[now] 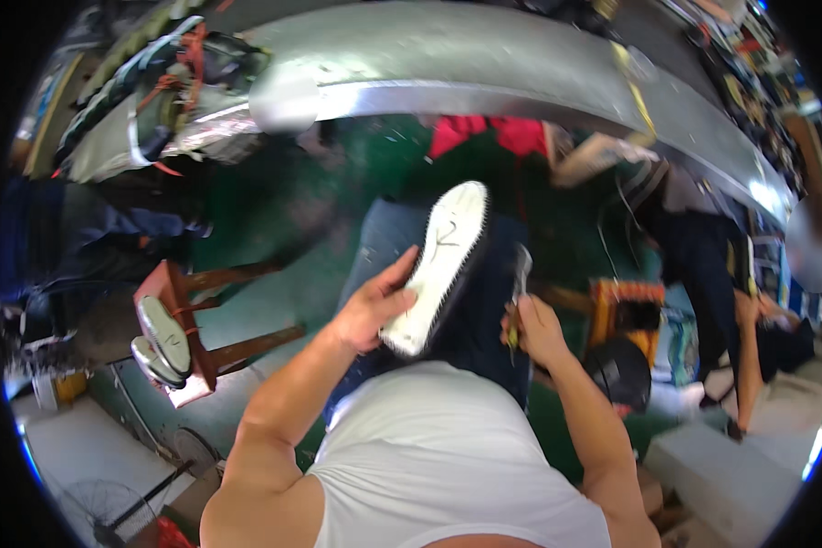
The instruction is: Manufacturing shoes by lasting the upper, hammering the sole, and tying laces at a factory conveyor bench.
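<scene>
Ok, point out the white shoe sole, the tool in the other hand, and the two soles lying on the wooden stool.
white shoe sole point(438, 265), head view, middle of its flat face
tool point(519, 279), head view, metal shaft above the right hand
two soles point(162, 336), head view, on the upper one

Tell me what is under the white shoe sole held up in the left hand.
Under the white shoe sole are the person's blue-jeaned legs. The left hand grips its near edge; the covered lap is hidden.

left hand point(374, 306) gripping, right hand point(532, 331) seemingly fisted
</scene>
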Action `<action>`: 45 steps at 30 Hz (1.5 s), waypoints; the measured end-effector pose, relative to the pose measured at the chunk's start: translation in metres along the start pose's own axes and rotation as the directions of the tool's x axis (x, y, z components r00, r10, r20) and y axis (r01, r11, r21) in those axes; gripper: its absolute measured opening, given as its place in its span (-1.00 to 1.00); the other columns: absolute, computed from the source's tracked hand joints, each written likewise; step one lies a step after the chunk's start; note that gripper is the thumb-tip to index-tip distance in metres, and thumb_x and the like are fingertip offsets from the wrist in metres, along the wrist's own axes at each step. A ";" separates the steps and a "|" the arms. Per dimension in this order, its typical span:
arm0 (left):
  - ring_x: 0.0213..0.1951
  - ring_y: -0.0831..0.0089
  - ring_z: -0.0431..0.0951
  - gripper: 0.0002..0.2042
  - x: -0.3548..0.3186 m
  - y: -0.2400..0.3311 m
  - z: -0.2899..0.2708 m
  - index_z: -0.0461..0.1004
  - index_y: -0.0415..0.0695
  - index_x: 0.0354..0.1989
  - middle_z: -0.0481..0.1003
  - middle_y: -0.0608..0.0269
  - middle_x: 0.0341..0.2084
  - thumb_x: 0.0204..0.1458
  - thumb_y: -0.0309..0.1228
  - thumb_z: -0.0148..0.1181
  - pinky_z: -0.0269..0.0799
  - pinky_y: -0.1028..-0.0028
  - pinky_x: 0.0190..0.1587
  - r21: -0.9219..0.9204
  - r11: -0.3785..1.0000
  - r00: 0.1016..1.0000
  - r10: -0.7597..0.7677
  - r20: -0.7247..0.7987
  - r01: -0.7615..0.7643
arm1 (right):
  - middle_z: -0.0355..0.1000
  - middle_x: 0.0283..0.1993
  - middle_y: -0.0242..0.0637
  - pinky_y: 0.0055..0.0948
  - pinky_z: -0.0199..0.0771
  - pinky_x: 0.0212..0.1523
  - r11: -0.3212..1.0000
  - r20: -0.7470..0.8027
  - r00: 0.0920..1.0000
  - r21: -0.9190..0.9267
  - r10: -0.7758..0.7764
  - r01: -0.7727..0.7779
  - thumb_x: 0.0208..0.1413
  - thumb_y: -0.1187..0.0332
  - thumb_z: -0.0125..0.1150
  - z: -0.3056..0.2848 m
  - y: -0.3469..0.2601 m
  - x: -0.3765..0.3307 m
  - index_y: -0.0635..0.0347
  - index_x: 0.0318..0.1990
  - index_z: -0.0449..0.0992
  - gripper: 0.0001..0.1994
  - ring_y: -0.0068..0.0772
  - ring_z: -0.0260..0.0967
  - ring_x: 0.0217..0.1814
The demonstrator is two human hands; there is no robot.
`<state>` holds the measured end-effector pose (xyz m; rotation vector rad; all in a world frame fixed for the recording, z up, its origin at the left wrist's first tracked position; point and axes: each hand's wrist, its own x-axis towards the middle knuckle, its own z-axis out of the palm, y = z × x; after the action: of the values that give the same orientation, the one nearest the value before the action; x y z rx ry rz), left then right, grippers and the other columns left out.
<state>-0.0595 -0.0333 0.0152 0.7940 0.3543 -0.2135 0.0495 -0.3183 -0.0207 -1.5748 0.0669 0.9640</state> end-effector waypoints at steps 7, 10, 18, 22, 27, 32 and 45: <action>0.36 0.34 0.17 -0.26 0.035 0.185 0.052 0.01 -0.25 0.44 0.22 -0.02 0.33 0.06 -0.59 0.17 0.04 0.36 0.38 0.635 0.618 0.846 0.521 0.111 -0.464 | 0.49 -0.41 -0.27 -0.58 0.25 -0.60 0.978 0.064 0.976 0.007 0.206 -0.207 0.39 -0.03 -0.18 0.003 -0.018 0.017 0.21 -0.14 0.42 -0.55 -0.44 0.49 -0.50; 0.35 -0.09 0.18 -0.30 0.123 0.247 0.054 0.14 -0.02 0.40 0.06 -0.19 0.39 0.02 -0.50 0.20 0.15 0.17 0.32 0.890 -0.367 0.548 0.701 0.455 -0.270 | 0.51 -0.40 -0.29 -0.62 0.18 -0.65 0.963 0.086 0.960 -0.060 0.268 -0.264 0.40 -0.02 -0.23 0.003 -0.025 0.029 0.19 -0.14 0.42 -0.55 -0.48 0.51 -0.49; 0.32 -0.12 0.23 -0.46 0.197 0.315 0.009 0.22 -0.17 0.32 0.21 0.01 0.34 0.27 -0.11 -0.03 0.24 0.16 0.31 0.620 -0.785 0.742 0.415 0.527 -0.002 | 0.51 -0.39 -0.22 -0.65 0.21 -0.68 0.938 0.136 0.932 0.038 0.336 -0.344 0.43 0.04 -0.29 -0.006 -0.037 0.044 0.24 -0.15 0.42 -0.56 -0.40 0.55 -0.49; 0.32 -0.11 0.22 -0.49 0.204 0.300 0.008 0.28 -0.16 0.30 0.27 0.03 0.31 0.23 -0.18 0.03 0.27 0.10 0.27 0.607 -0.793 0.704 0.452 0.548 0.037 | 0.52 -0.37 -0.20 -0.64 0.19 -0.68 0.931 0.154 0.921 0.018 0.358 -0.365 0.42 0.03 -0.30 -0.006 -0.044 0.053 0.25 -0.14 0.42 -0.55 -0.40 0.55 -0.46; 0.36 -0.06 0.12 -0.56 0.202 0.245 0.045 0.47 -0.11 0.14 0.37 0.20 0.24 0.11 -0.20 0.13 0.11 -0.14 0.21 0.243 -0.967 0.669 0.226 0.708 0.071 | 0.52 -0.35 -0.21 -0.62 0.16 -0.68 0.933 0.230 0.908 0.000 0.351 -0.360 0.42 0.00 -0.28 -0.005 -0.034 0.058 0.25 -0.13 0.41 -0.53 -0.40 0.56 -0.43; 0.10 0.10 0.46 -0.74 0.172 0.264 0.051 0.55 -0.15 -0.11 0.54 0.15 -0.04 0.00 -0.38 0.24 0.34 0.15 0.13 0.685 -0.605 0.638 0.349 0.687 -0.407 | 0.51 -0.32 -0.18 -0.62 0.15 -0.68 0.940 0.237 0.915 0.027 0.326 -0.341 0.42 -0.01 -0.28 -0.008 -0.027 0.051 0.24 -0.10 0.40 -0.53 -0.36 0.56 -0.42; 0.45 -0.17 -0.17 0.04 0.119 0.436 -0.219 -0.08 -0.25 0.43 -0.21 -0.26 0.44 -0.14 -0.01 0.40 -0.06 -0.28 0.31 0.531 0.139 0.123 0.895 -0.429 0.836 | 0.51 -0.32 -0.17 -0.62 0.18 -0.67 0.940 0.303 0.903 0.061 0.304 -0.337 0.42 -0.01 -0.30 -0.014 -0.030 0.052 0.26 -0.10 0.40 -0.52 -0.35 0.57 -0.41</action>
<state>0.1380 0.4179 0.1139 2.5822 1.8440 0.4499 0.1076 -0.2979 -0.0291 -1.3267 0.1772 1.4197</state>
